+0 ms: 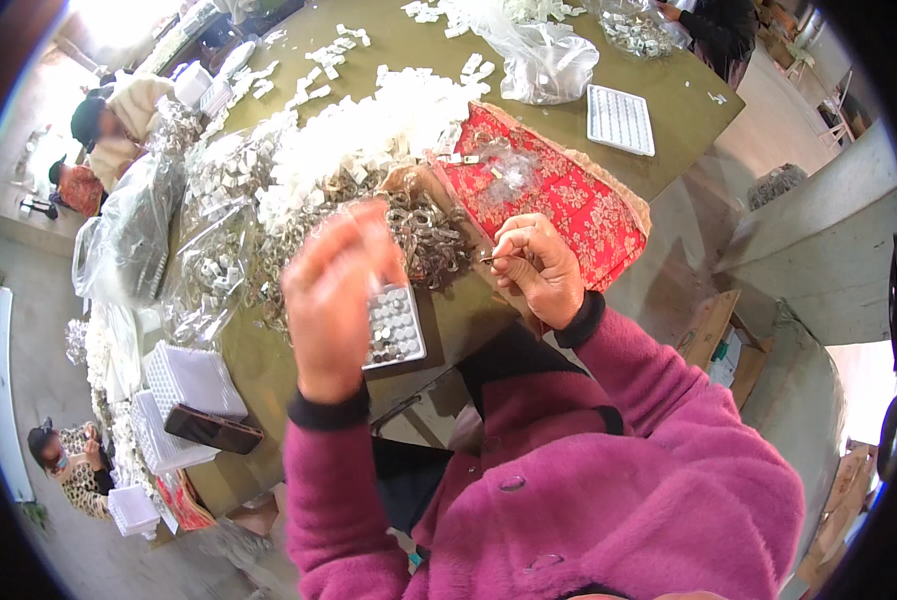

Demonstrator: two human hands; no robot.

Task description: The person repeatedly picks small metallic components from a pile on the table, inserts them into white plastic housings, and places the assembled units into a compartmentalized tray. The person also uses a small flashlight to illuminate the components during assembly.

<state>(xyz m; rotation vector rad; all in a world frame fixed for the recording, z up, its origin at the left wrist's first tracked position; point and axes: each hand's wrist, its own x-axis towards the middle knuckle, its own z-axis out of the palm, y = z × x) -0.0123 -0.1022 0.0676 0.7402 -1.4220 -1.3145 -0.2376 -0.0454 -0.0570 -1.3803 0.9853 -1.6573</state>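
My left hand [330, 300] is raised over the near edge of a heap of small metal pieces [423, 240], its fingers smeared by motion. Partly under that hand lies a white tray [420, 348] with round pockets, some of them holding small silvery discs. My right hand [543, 270] is closed in a pinch to the right of the heap. From its fingertips sticks a small thin dark piece [487, 260], too small to name. Beyond the metal heap spreads a pile of small white pieces [368, 130].
A red flowered cloth [568, 200] lies to the right, with a white pocketed tray [620, 120] behind it. Clear plastic bags [548, 62] rest on the table [688, 105]. At left are stacked white trays [193, 380] and a dark phone [213, 429]. Other people sit farther left.
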